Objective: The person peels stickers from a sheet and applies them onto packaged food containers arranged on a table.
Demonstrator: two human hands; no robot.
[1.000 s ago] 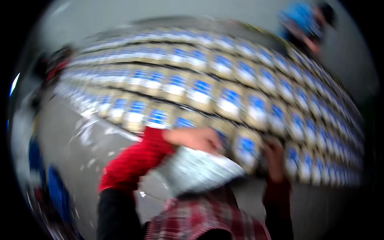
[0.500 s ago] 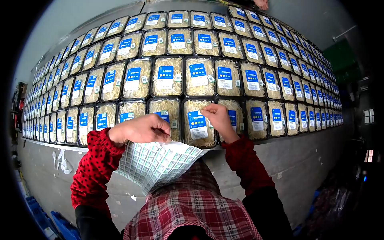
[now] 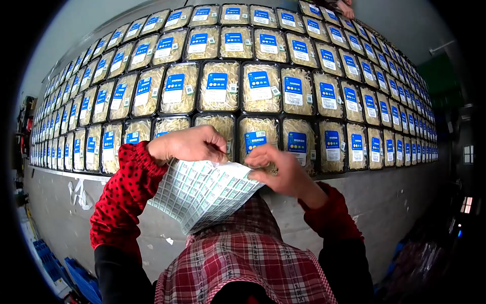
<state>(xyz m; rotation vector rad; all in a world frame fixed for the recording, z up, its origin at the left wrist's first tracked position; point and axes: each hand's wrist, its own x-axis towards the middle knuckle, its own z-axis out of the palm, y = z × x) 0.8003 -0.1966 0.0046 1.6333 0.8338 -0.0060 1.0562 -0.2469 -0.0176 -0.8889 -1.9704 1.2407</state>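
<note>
Even, fairly bright light falls on the packs beyond the left hand, sharp there, while fisheye distortion bends the rows outward and the far corners around both hands sink into black.

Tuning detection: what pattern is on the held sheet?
Sheet: white with green-and-grey grid, clearest in head view.

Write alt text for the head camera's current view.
A left hand holds a sheet of small green-and-white stickers by its upper edge, the right hand at its right corner. Beyond them stand rows of black-rimmed trays of pale sprouts with blue-and-white labels.
</note>
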